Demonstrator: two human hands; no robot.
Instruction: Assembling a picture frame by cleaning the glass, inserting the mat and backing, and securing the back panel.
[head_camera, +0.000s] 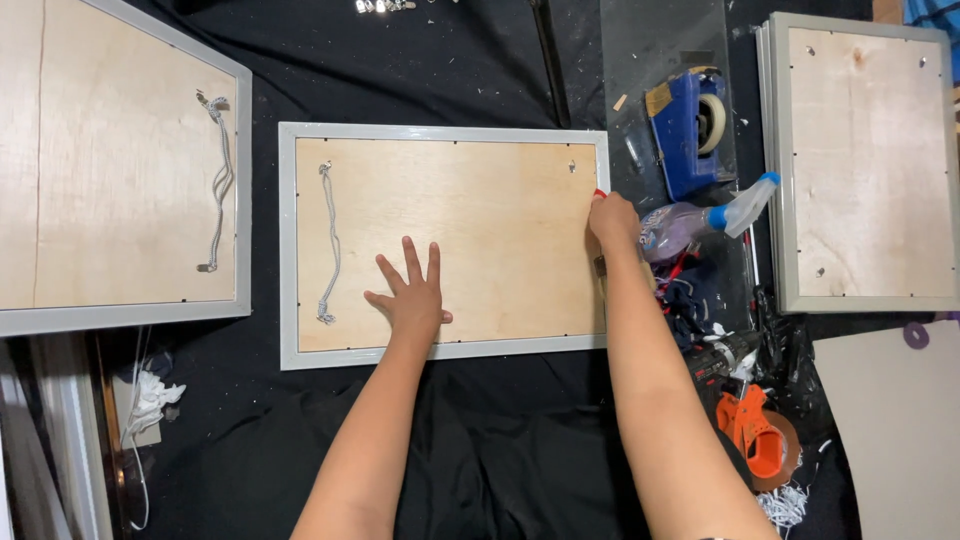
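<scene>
**Frame held face down, one hand flat, one at the edge**

Spread over everything: a black cloth (480, 450), soft under the mouldings, speckled with chips and dust.

Laid back-up in the middle, the grey picture frame (290, 250), plywood backing uppermost, so that the rear hardware is reachable. Down its left end, a white hanging cord (331, 240), slack and knotted at both ends.

To the far left, a second frame (243, 190) lying the same way with its own cord; to the far right, a third frame (775, 170), no cord visible.

Pressed flat on the backing near the lower edge: left hand (412, 297), fingers spread wide, seemingly to keep the frame from sliding.

At the right rail: right hand (613, 220), fingers bunched, pinching something small and red against the frame's edge; what exactly, cannot tell.

Parked just beyond that hand, within easy reach: blue tape dispenser (685, 130), spray bottle (700, 218) lying on its side, orange tape gun (755, 430) lower down.
</scene>
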